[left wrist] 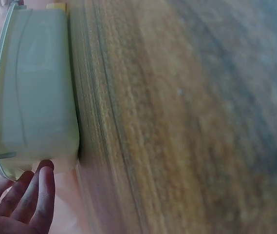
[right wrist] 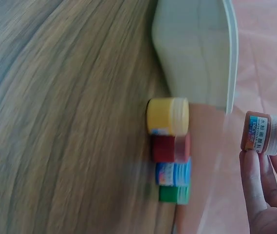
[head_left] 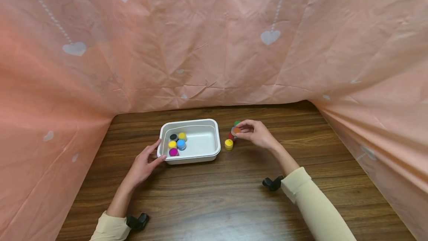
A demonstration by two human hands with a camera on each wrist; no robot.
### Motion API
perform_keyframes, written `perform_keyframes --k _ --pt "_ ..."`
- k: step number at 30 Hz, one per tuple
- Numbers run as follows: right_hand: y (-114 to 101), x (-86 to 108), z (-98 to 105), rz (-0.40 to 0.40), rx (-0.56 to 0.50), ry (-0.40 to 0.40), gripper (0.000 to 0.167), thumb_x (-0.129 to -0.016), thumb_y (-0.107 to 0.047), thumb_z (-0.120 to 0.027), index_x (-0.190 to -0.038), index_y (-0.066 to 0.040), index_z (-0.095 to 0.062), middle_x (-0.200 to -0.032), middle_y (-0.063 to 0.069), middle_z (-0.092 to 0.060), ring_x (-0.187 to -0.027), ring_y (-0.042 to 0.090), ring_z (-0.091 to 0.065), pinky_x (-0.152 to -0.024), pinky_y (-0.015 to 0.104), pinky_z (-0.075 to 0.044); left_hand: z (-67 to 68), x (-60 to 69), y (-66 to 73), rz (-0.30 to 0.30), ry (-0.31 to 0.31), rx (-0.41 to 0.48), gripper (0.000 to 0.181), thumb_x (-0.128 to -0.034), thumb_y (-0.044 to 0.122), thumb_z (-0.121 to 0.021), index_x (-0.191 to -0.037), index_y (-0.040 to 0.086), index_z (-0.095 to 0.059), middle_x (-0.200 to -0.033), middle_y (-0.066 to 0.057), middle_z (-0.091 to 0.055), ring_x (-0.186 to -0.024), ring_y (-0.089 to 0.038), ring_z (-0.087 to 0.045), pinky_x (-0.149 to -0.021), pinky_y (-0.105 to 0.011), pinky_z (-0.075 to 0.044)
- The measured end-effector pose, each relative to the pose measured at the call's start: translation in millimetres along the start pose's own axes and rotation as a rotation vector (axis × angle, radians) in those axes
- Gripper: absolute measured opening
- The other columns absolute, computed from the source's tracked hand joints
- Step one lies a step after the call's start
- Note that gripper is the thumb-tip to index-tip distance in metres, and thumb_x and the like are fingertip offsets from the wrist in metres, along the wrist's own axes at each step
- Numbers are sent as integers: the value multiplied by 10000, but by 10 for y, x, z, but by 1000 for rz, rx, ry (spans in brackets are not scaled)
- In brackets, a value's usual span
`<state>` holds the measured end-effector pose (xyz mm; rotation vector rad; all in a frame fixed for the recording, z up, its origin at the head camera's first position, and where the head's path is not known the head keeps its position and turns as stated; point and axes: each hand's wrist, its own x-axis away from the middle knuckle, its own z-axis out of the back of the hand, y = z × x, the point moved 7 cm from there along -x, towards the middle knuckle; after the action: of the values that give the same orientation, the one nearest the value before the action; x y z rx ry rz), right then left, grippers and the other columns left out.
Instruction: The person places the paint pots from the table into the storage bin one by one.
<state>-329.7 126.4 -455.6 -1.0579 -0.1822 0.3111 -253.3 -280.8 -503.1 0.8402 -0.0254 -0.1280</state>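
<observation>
Head view shows a white tub (head_left: 204, 142) on a brown table (head_left: 207, 196). The left hand (head_left: 143, 166) holds the tub's near left corner, thumb on the rim and fingers bent against the end. Right of the tub, the right hand (head_left: 259, 133) pinches a little brown jar (right wrist: 258, 132) between thumb and fingers, up off the table. Inside the tub, at its left end, sit a black jar (head_left: 174, 137), two yellow jars (head_left: 182, 137), a light blue jar (head_left: 181, 144) and a purple jar (head_left: 173, 152). Just right of the tub, four more stand in a row: one yellow jar (right wrist: 165, 117) closest to it, then a red jar (right wrist: 167, 148), a blue jar (right wrist: 173, 174) and a green jar (right wrist: 172, 194).
</observation>
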Motion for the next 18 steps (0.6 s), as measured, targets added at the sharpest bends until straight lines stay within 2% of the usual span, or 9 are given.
perform_keyframes --k 5,12,18 --pt "-182 -43 -143 41 -21 -30 402 -952 -212 -775 -1290 -16 -678 -1275 187 -691 -1146 319 -689 -956 394 -575 0 -11 -12 -7 1 1 725 -992 386 -701 -1616 194 -385 -1455 -213 -540 -1117 -325 -683 -960 -496 -585" --pt "-336 -148 -397 62 -41 -58 357 -924 -162 -800 -1245 -36 -709 -1182 158 -733 -1084 288 -703 -886 309 -582 -6 -6 -7 -11 2 6 716 -994 374 -704 -1611 187 -394 -1456 -217 -540 -1110 -324 -692 -950 -499 -587" --pt "-482 -234 -675 96 -61 -114 332 -930 -125 -787 -1233 -16 -705 -1166 164 -733 -1064 281 -710 -877 296 -589 -1 4 8 -13 -3 10 723 -993 366 -707 -1614 179 -386 -1482 -223 -522 -1135 -342 -682 -966 -516 -578"
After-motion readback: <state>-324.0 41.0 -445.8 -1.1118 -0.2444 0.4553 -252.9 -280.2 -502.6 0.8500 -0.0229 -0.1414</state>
